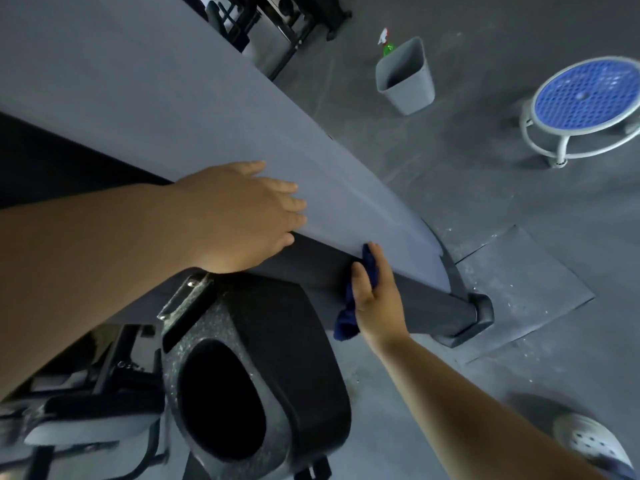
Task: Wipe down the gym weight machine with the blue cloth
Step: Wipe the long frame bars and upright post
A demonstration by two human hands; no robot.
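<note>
The weight machine's long grey panel [194, 109] slants from upper left down to a black foot [479, 315] on the floor, with a darker side face below its edge. My left hand [242, 213] lies flat on the panel's lower edge, fingers spread, holding nothing. My right hand [375, 294] presses the dark blue cloth [348, 320] against the dark side face near the foot. Part of the cloth hangs below my palm. A black padded machine part [277, 358] sits just below both hands.
On the grey floor beyond the machine stand a grey bin [407, 77], a green spray bottle [388, 43] behind it, and a round stool with a blue seat [585, 98]. A floor mat [526, 282] lies under the foot. My white shoe [588, 441] shows at lower right.
</note>
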